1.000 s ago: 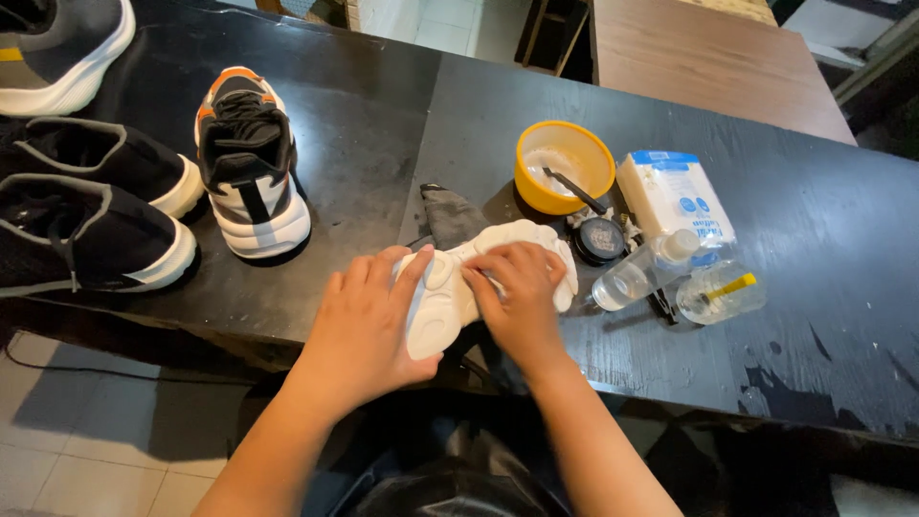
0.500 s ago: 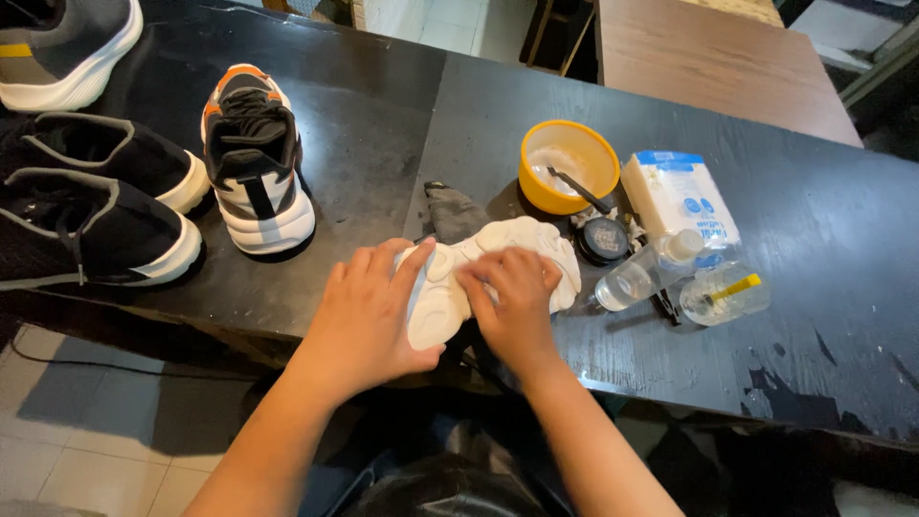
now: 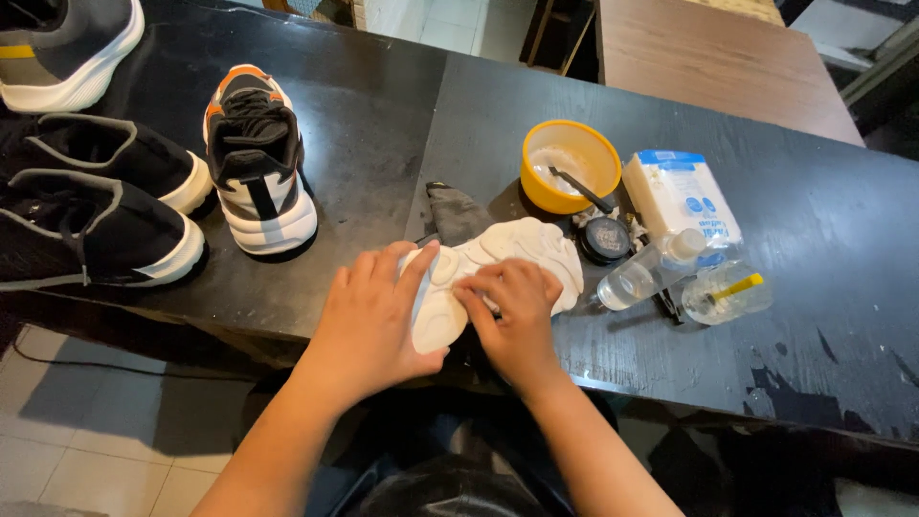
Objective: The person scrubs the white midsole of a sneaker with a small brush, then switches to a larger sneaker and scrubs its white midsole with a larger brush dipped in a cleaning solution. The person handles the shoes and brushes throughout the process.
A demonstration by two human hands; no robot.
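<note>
The left hand (image 3: pixel 378 321) lies flat and spread, palm down, its fingers pressing on the near end of a white shoe sole (image 3: pixel 498 268) that faces up at the table's front edge. The right hand (image 3: pixel 517 316) rests just beside it, fingers curled together with the tips pressed onto the middle of the same sole; whether it pinches anything between them I cannot tell. Neither hand is wrapped around the sole.

Beyond the fingertips, a grey cloth (image 3: pixel 458 213) pokes out from behind the sole. Farther out and to the right of the right hand stands a yellow bowl (image 3: pixel 570 165) with a dark brush (image 3: pixel 580 190) leaning in it, and touching the sole's far end lies a small round black tin (image 3: pixel 603 237). Right of that sit a white and blue packet (image 3: pixel 682 196), a clear bottle (image 3: pixel 643 273) lying on its side, and a clear round container with a yellow stick (image 3: pixel 728 292).

Left of the left hand, well apart, stands a black, white and orange sneaker (image 3: pixel 257 163), then two black slip-on shoes (image 3: pixel 96 206), with a grey shoe (image 3: pixel 67 48) at the far corner. All rest on the black table (image 3: pixel 823 239).
</note>
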